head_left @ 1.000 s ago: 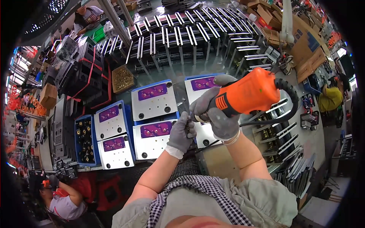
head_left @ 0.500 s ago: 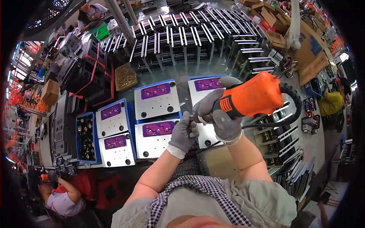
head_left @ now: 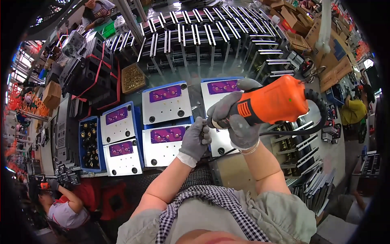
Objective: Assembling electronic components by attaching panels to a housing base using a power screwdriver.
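Note:
My right hand (head_left: 239,122), in a grey glove, is wrapped round an orange and black electric screwdriver (head_left: 276,99). The tool lies nearly level, its nose toward the left and a black cable curling from its back end. Just at that nose, my left hand (head_left: 194,142), also gloved in grey, is closed with the fingers curled; what they pinch is hidden. Below both hands lie white metal panels with purple printed strips and black round feet, among them one panel (head_left: 165,106) to the left and another (head_left: 219,144) partly covered by my hands.
A blue bin (head_left: 90,142) of round black and brass-coloured parts stands at the left. Behind it sits a cardboard box (head_left: 133,78) of small brass-coloured pieces. Rows of metal frames (head_left: 199,40) line the far side. Other people work at the lower left, upper left and right.
The whole view has shifted slightly, with the panels a little further left. The screwdriver's back end has moved slightly right. Both hands keep the same hold.

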The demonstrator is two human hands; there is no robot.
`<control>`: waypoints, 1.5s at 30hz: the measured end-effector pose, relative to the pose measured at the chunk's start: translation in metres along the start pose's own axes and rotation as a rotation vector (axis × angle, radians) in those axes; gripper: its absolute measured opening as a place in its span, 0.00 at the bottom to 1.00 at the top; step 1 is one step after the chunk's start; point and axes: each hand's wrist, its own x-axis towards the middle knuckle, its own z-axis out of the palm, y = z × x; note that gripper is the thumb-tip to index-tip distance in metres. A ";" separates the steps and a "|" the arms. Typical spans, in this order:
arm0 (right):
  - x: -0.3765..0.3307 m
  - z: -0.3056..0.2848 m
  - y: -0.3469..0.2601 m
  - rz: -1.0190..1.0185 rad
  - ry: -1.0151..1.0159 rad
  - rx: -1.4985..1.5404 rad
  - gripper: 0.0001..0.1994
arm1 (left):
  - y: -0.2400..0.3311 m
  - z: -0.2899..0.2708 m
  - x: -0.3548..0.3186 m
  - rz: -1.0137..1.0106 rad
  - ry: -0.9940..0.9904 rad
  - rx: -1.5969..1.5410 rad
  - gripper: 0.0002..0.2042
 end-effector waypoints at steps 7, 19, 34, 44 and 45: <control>0.001 -0.003 0.000 -0.030 0.007 -0.043 0.37 | 0.003 0.007 -0.004 -0.038 -0.024 -0.030 0.16; 0.002 -0.005 -0.002 -0.031 0.025 -0.046 0.37 | -0.003 0.005 0.002 -0.136 -0.121 -0.179 0.15; 0.000 -0.009 0.002 -0.029 0.041 -0.103 0.37 | -0.010 0.010 0.001 -0.138 -0.060 -0.229 0.15; 0.000 -0.024 0.005 -0.023 0.172 -0.201 0.33 | -0.009 0.008 -0.013 -0.209 -0.056 0.038 0.14; 0.000 -0.029 0.006 -0.025 0.238 -0.248 0.32 | -0.010 0.004 -0.018 -0.224 -0.111 0.097 0.19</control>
